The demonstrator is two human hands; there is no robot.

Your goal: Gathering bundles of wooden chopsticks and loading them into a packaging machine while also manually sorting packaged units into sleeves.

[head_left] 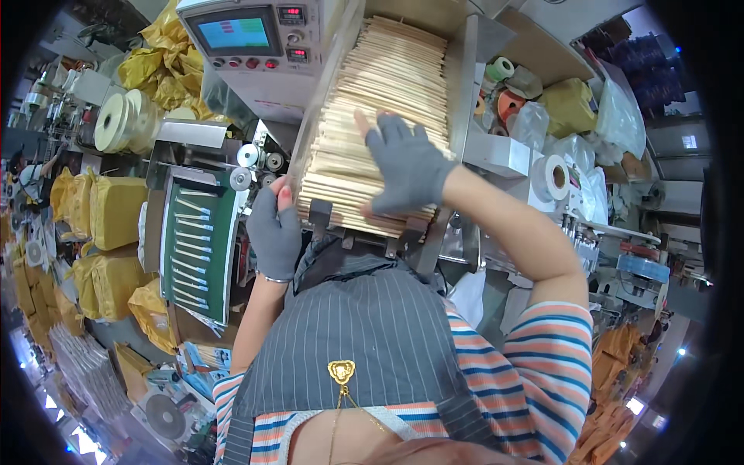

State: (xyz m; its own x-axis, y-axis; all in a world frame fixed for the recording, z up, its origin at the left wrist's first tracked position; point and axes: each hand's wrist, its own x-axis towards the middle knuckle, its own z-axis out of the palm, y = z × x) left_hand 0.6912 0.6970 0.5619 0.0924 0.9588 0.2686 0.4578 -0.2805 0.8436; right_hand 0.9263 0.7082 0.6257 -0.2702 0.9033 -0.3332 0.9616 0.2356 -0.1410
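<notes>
Thin pale wooden sticks (380, 93), probably chopsticks, lie crosswise in a thick stack inside a metal-walled hopper (463, 85) in front of me. My right hand (407, 163), in a grey glove with bare fingertips, lies on the stack with its fingers spread. My left hand (275, 232), gloved the same way, is at the hopper's near left edge. Its fingers point forward, and part of them is hidden behind the thumb. Dark blocks (320, 211) stand at the near end of the stack.
A control box with a lit screen (232, 32) stands beyond the hopper's left side. Left of me, wrapped sticks (191, 249) lie spaced along a green conveyor belt (221, 267). Metal rollers (248, 155) sit beside the hopper. Yellow bags (116, 213) are farther left; a white roll (552, 177) is at right.
</notes>
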